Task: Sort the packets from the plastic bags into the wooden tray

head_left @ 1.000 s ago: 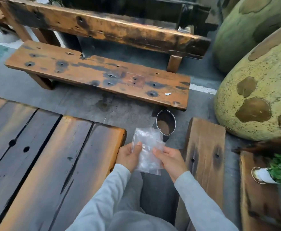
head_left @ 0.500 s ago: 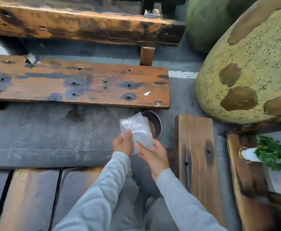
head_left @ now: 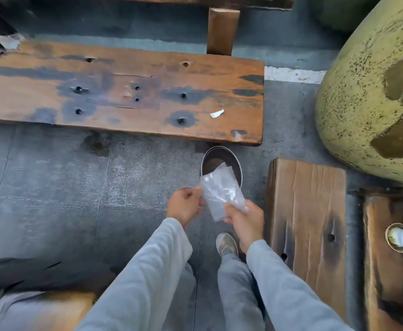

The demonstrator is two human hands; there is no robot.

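A clear plastic bag (head_left: 222,192) is held above the floor, its lower corner clamped by the right hand (head_left: 243,218) and its left edge pinched by the fingers (head_left: 199,191) of the left hand (head_left: 185,205). It is judged light, limp and slippery, best gripped at the edges. Beyond it a metal bin (head_left: 237,163) is seen, then the wooden bench (head_left: 124,91).

both hands up over a grey paved floor (head_left: 52,177), left hand (head_left: 185,206) pinching the edge and right hand (head_left: 243,217) gripping the near corner of clear plastic bags (head_left: 220,189). just beyond, a round metal bin (head_left: 237,163); farther off, a worn wooden bench (head_left: 124,91).
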